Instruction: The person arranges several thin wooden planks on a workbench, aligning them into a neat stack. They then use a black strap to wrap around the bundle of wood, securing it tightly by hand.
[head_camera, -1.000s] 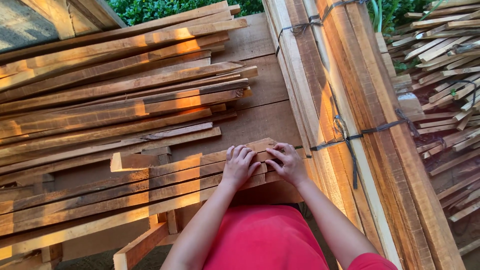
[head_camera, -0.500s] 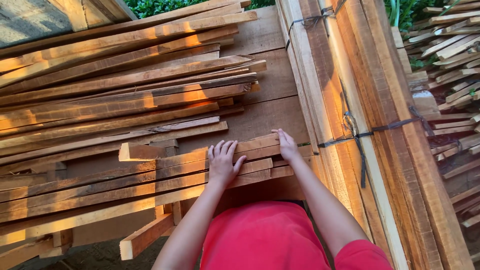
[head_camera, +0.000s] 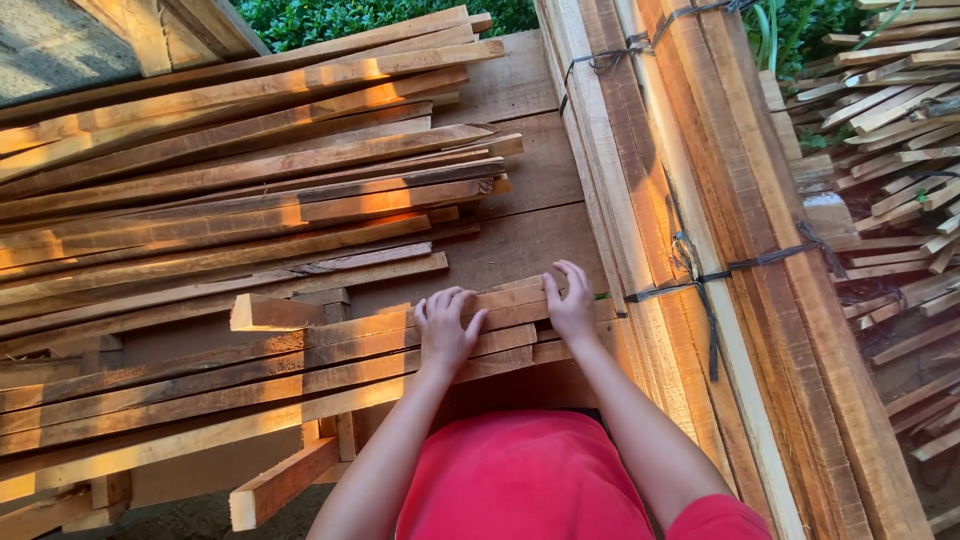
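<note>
Grip: my left hand (head_camera: 443, 330) lies flat, fingers spread, palm pressing on the near wooden slats (head_camera: 300, 370); nothing is enclosed. My right hand (head_camera: 572, 305) rests open at the slats' right ends, fingertips on top, seemingly to square them flush. The slats lie side by side on the plank counter (head_camera: 530, 240), in front of a loose slat pile (head_camera: 250, 170). Right: a wire-tied timber bundle (head_camera: 700, 200), bound to stay together.

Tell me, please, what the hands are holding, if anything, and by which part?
Nothing is gripped: the left hand and right hand lie palm-down, fingers spread, on the near ends of the wooden slats.
</note>
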